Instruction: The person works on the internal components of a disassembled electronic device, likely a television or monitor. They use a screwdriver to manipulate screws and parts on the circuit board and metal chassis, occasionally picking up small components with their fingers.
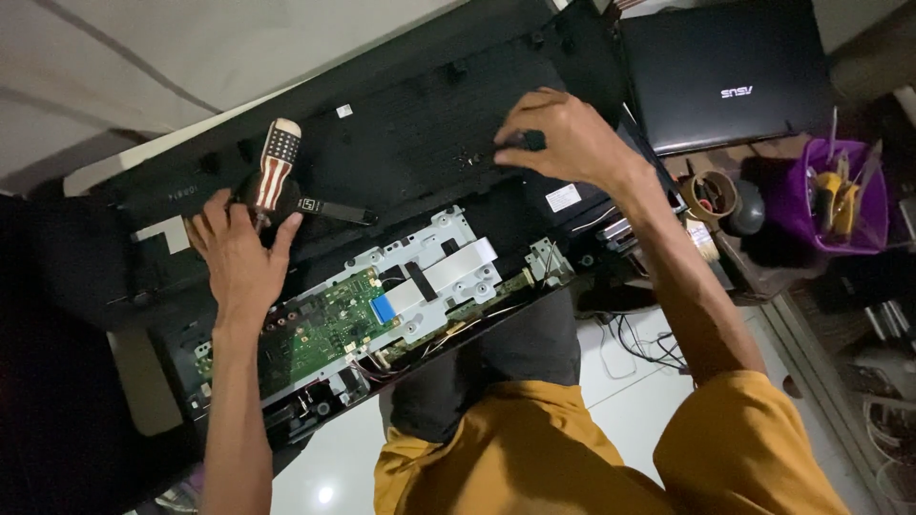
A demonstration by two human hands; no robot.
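Observation:
A large black flat device lies opened up, its black back cover (420, 143) shifted away from me. Below the cover a green circuit board (324, 329) and a white metal bracket (448, 267) with a flat white ribbon cable are bare. My left hand (239, 262) grips a screwdriver (275, 167) with a red-and-white striped handle, its tip down at the cover's near edge. My right hand (563, 133) rests with bent fingers on the cover's right part, fingertips touching the plastic. Whether it pinches a small dark piece there is unclear.
A closed black laptop (725, 72) lies at the far right. Beside it stand a purple basket (835, 205) of hand tools and a tape roll (711, 195). Cables (639, 343) trail over the white floor near my dark trousers and orange shirt.

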